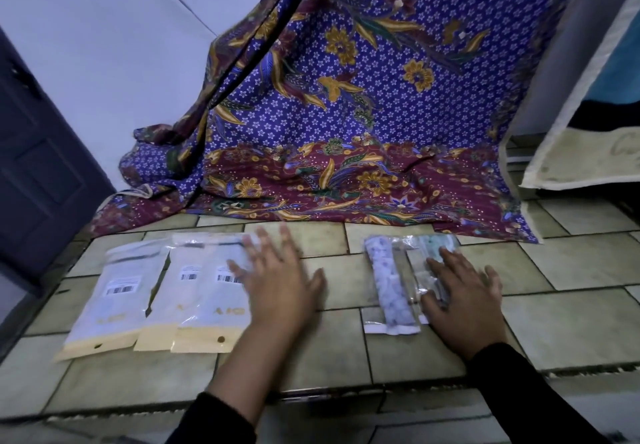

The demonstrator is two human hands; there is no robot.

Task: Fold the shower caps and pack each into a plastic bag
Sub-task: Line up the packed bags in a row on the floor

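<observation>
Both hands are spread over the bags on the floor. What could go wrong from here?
The labelled bags overlap, so the left hand, at the edge of the nearest one, may drag two together. The right hand lies on the greenish packet, close beside the blue-dotted packet; sliding one could shift both.

text: none legible | bags (114,301): barcode labels (121,290), gold lettering (229,312) (both too blurred)

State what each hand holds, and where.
Nothing is gripped. Left hand, fingers spread, is over the rightmost barcode bag; right hand lies flat on a clear packet.
</observation>
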